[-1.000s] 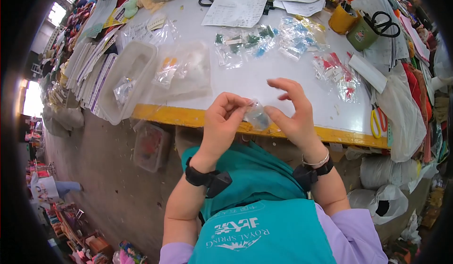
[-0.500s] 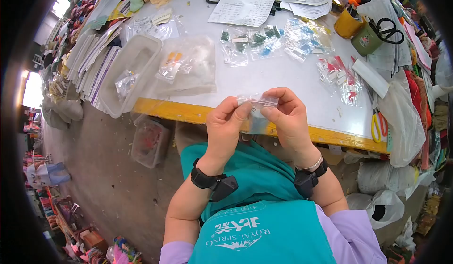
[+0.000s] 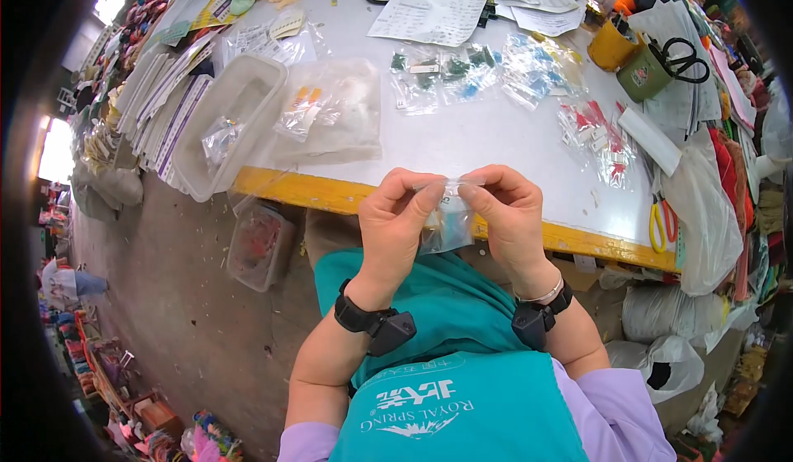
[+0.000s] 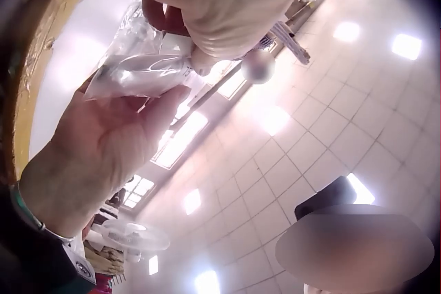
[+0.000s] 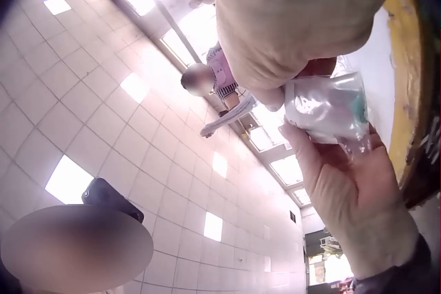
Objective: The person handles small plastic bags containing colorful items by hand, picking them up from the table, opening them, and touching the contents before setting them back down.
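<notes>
A small clear plastic bag (image 3: 447, 229) with something bluish inside hangs between my two hands at the table's front edge. My left hand (image 3: 390, 229) pinches its top edge between thumb and fingers from the left. On the other side, my right hand (image 3: 514, 218) pinches the same edge, the thumbs close together. Dark writing shows near the top of the bag. Seen by the right wrist camera, the bag (image 5: 324, 109) is creased and shiny, with a teal patch at one end.
Bags of green (image 3: 438, 70), blue (image 3: 533, 67) and red pieces (image 3: 599, 138) lie farther back on the table. To the left are a flat clear bag (image 3: 351, 136) and a plastic tub (image 3: 198, 152). Scissors (image 3: 663, 218) hang at the right front edge.
The right hand, earlier with spread fingers beside the bag, has come to pinch its top edge alongside the left. The bag has turned to hang down from both hands.
</notes>
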A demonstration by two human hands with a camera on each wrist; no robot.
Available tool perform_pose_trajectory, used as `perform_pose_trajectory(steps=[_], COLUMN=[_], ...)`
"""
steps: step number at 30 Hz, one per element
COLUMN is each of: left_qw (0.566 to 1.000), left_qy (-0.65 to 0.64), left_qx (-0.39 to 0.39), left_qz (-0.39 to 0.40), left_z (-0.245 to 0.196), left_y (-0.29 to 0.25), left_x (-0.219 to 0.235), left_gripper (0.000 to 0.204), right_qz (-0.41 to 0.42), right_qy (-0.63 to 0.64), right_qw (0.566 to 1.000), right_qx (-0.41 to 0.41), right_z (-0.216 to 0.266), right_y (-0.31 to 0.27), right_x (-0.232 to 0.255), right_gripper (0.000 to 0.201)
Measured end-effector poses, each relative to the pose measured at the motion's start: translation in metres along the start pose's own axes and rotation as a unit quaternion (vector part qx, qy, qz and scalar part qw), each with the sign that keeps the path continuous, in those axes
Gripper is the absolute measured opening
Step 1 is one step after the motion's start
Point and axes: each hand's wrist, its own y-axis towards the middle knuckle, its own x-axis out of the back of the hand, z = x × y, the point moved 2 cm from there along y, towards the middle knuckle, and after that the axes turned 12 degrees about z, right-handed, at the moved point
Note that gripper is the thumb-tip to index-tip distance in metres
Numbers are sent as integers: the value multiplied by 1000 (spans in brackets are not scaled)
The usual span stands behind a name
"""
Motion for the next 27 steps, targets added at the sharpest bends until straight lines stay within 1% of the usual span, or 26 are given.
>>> perform_pose_trajectory(steps=[2,5,11,14,17,20,22,23,26,27], left_qw=[1000,999,999,997,1000,1000,1000,999,999,999], left_qy=[2,35,36,73,21,14,24,28,8,5], left_qx=[2,-15,3,-24,7,24,17,14,46,46], left_qz=[-9,4,2,11,12,13,10,9,-16,-10], left_z=[-6,-9,-10,-10,-13,-11,-14,-15,-20,-19], left_y=[0,-1,-1,1,2,2,2,2,1,0], left_x=[-3,-1,5,9,9,12,10,9,8,9], left_gripper=[13,12,10,9,7,10,11,12,14,14], right_qz=[5,6,28,39,51,54,49,51,58,58], right_qy=[-7,-12,-12,-8,-3,-21,-26,-35,-51,-50], right_qw=[1000,1000,999,999,998,997,996,996,995,995], right_qx=[-6,-8,-8,-18,-38,-52,-68,-66,-60,-58], right_z=[-1,-1,0,1,4,6,6,6,5,4], right_y=[0,0,2,4,5,9,10,11,11,11], right_x=[0,0,-2,-1,-4,-7,-11,-10,-9,-9], right_gripper=[9,9,8,8,8,7,6,6,6,6])
